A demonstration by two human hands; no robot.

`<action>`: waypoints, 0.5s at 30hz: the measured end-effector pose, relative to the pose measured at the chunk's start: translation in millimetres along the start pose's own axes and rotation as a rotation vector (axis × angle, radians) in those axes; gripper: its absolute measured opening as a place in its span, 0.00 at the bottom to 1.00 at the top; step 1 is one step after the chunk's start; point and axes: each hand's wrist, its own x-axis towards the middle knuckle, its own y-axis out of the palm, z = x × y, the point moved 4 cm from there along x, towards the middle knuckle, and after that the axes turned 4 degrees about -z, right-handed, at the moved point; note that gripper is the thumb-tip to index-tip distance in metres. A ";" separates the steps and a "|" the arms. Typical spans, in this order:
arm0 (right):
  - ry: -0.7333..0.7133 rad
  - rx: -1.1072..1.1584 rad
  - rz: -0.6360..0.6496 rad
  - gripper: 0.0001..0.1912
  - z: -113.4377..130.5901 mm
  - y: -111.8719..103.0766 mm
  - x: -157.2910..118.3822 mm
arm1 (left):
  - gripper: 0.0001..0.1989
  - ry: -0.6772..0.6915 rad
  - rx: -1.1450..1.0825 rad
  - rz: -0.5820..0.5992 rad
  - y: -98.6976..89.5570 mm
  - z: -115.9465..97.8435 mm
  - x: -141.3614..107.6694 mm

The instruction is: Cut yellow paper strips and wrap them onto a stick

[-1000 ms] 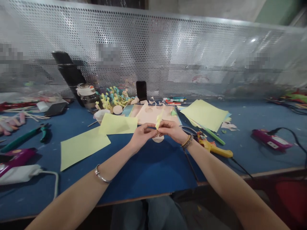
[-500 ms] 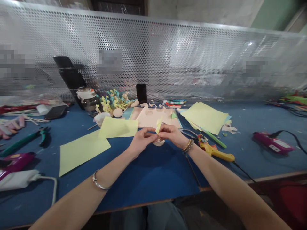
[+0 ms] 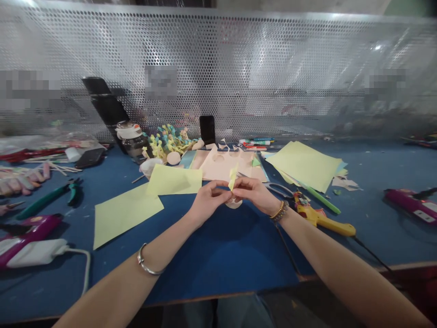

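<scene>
Across the blue-topped bench (image 3: 232, 259), below a perforated metal screen (image 3: 218, 68), the view has swung slightly, but the hands stay together at the centre! The left hand (image 3: 208, 199) and right hand (image 3: 254, 193) meet, their fingers (image 3: 241, 184) pinched narrowly on a small pale-yellow paper strip (image 3: 232, 177), standing up between them. A cream paper disc (image 3: 234, 205) sits just below the fingers, a yellow glue gun (image 3: 321, 221) off to their right.

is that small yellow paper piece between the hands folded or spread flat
Folded, it seems: the small pale-yellow paper piece stands up as a narrow, bent tab, pinched between the left hand and right hand. Its lower part is hidden.
</scene>
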 end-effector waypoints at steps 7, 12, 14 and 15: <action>0.005 -0.010 -0.008 0.08 0.5 -0.5 -0.8 | 0.17 -0.009 -0.013 0.015 1.6 -0.4 -1.0; 0.007 -0.010 -0.003 0.08 0.3 -0.3 -0.3 | 0.17 -0.013 -0.013 0.013 2.1 -1.1 -0.8; 0.009 -0.013 -0.005 0.08 0.3 -0.3 0.0 | 0.17 -0.017 -0.010 0.009 2.2 -1.6 -1.0; 0.009 -0.014 -0.006 0.09 0.3 -0.4 0.1 | 0.17 -0.018 -0.008 0.006 2.3 -1.8 -1.1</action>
